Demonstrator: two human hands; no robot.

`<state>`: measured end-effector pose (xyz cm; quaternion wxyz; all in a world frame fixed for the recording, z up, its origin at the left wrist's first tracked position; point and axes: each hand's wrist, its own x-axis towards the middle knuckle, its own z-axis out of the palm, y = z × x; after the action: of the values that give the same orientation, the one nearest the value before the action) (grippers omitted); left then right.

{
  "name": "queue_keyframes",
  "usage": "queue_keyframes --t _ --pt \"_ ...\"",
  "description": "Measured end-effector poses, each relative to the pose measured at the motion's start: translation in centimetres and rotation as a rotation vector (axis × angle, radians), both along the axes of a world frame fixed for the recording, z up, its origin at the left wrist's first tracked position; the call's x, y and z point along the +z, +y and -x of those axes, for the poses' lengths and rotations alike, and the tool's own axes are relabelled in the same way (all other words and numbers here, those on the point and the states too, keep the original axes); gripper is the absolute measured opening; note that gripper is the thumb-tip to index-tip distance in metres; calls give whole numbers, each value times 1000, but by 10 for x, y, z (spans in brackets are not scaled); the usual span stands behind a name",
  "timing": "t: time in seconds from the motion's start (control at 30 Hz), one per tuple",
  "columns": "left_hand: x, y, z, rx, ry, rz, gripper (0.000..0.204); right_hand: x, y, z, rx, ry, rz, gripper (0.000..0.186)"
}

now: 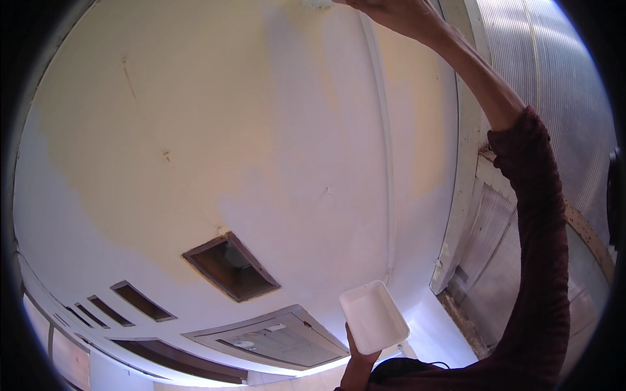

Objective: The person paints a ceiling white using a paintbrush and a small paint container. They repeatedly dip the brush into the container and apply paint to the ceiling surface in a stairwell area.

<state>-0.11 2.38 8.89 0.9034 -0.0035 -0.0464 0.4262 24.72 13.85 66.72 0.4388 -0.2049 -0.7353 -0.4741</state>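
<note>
My left hand point(360, 355) comes up at the bottom centre and holds a white rectangular tray point(373, 317) from below, tilted toward the wall. My right arm, in a dark red sleeve, reaches up along the right side. My right hand point(390, 13) is at the top edge, pressed against the wall point(261, 130) and partly cut off by the frame. A pale fuzzy pad point(316, 3) shows just beyond its fingers, and the hand seems to grip it. The wall is cream yellow in the middle and whiter around the edges and below.
A dark rectangular recess point(229, 266) sits low in the wall, with narrow slots point(140, 301) to its left and a grey framed panel point(274, 337) below. A thin pipe point(386, 163) runs up the wall. A corrugated metal shutter point(554, 72) and door frame point(464, 169) stand at the right.
</note>
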Motion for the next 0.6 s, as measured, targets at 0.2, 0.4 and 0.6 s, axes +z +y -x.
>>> queue_keyframes --t 0.2,0.4,0.6 --pt "-3 -1 1 -4 -13 1 58 -123 24 6 -180 -137 -168 33" --pt "0 -3 3 20 65 -38 53 -239 -4 11 -225 -242 110 33" --pt "-5 -3 1 60 142 -114 53 -258 -28 9 -122 -173 422 29"
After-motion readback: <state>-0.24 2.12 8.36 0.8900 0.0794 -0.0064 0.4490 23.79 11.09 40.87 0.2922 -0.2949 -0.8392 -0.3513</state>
